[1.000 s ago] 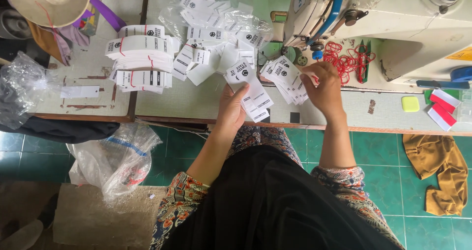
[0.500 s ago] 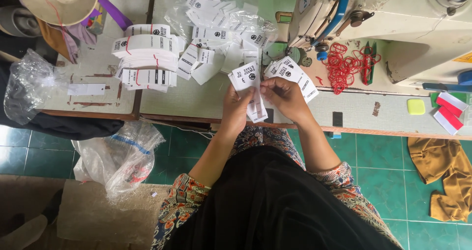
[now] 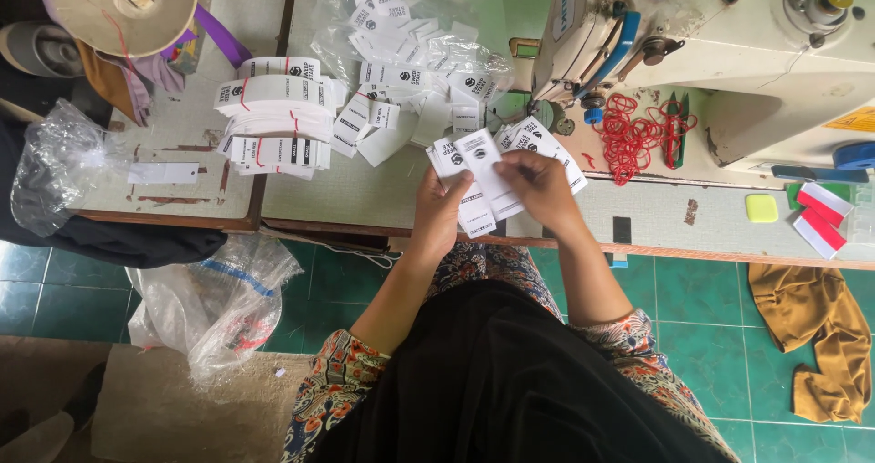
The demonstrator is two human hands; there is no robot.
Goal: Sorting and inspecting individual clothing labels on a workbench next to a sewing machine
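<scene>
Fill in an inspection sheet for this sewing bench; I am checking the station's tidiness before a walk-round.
Surface: pale worktable, worn, its front edge wooden.
Job's things: a fanned stack of white tags held over the table edge.
Clutter: banded tag bundles, loose tags on clear plastic, red rubber bands, a sewing machine.
Grippers: left hand grips the stack from below; right hand pinches tags on top.
Cables: nothing seen.
Surroundings: green tiled floor, plastic bags, brown cloth on the floor.
</scene>
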